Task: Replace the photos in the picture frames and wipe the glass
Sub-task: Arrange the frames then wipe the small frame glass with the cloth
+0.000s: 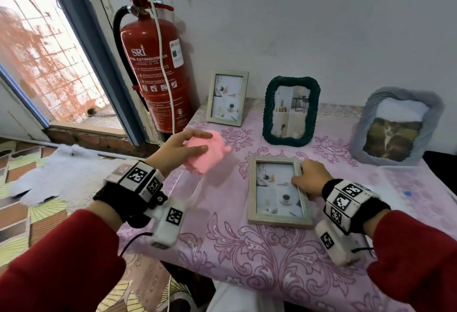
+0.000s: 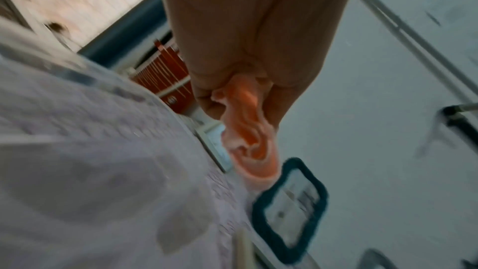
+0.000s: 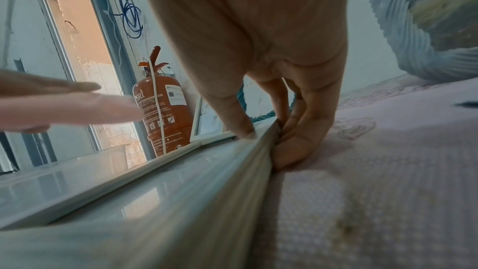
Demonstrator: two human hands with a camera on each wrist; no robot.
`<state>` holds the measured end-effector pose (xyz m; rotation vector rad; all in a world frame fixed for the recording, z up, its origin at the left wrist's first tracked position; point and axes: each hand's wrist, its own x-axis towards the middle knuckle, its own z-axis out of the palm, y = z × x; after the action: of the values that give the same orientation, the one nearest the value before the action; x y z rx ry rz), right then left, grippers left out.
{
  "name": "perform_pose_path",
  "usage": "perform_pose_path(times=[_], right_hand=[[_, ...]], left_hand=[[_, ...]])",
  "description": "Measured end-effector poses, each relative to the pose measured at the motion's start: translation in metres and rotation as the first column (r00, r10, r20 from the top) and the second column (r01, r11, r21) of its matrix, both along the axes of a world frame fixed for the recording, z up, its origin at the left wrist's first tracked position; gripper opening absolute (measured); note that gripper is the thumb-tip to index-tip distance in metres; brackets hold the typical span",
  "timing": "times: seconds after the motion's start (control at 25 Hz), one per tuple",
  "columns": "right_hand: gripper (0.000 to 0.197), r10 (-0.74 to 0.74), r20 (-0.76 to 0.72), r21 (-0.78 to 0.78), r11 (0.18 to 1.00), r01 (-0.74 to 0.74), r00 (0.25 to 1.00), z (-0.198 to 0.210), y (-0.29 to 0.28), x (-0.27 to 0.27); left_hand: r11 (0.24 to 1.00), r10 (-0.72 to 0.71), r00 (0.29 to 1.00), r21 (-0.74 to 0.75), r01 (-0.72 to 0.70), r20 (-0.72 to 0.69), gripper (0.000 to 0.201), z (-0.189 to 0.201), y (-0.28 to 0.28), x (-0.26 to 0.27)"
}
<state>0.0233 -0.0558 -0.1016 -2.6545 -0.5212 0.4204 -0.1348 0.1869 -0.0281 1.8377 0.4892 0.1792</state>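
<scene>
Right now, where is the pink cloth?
In the head view the pink cloth is in the left hand, held above the table's left edge, left of the flat frame the right hand steadies.

Cloth (image 1: 202, 154): soft pink, plain, fuzzy.
Flat frame (image 1: 278, 220): pale whitewashed wood; photo in white and grey tones.
Upright wooden frame (image 1: 212, 96): the same pale wash, the same white-grey collage.
Wicker frame (image 1: 268, 114): dark green, rope-twist weave.
Ruffled frame (image 1: 430, 118): grey-blue, ribbed; picture in brown and olive.
Tablecloth (image 1: 247, 250): lilac with darker purple floral scrolls.
Fire extinguisher (image 1: 153, 69): red body, white lettering, black hose.
Sleeves (image 1: 61, 262): deep red.
Wrist bands (image 1: 116, 193): black, carrying white blocks with black square codes.
Wall (image 1: 321, 27): plain off-white.
</scene>
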Motion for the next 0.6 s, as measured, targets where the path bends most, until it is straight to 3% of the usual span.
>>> perform_pose_path(times=[0.2, 0.32, 0.6], right_hand=[[0.028, -0.119, -0.1, 0.169, 0.976, 0.135, 0.988, 0.0, 0.004, 0.005], [0.009, -0.13, -0.187, 0.253, 0.951, 0.176, 0.974, 0.002, 0.003, 0.007], [0.018, -0.127, -0.303, 0.348, 0.908, 0.233, 0.945, 0.004, -0.003, 0.002]], left_hand=[[0.993, 0.028, 0.966, 0.114, 0.002, -0.259, 0.035, -0.021, 0.032, -0.025], [0.967, 0.051, 0.926, 0.251, 0.048, -0.374, 0.037, -0.033, 0.04, -0.026], [0.756, 0.164, 0.884, 0.632, 0.173, -0.439, 0.043, -0.04, 0.031, -0.022]])
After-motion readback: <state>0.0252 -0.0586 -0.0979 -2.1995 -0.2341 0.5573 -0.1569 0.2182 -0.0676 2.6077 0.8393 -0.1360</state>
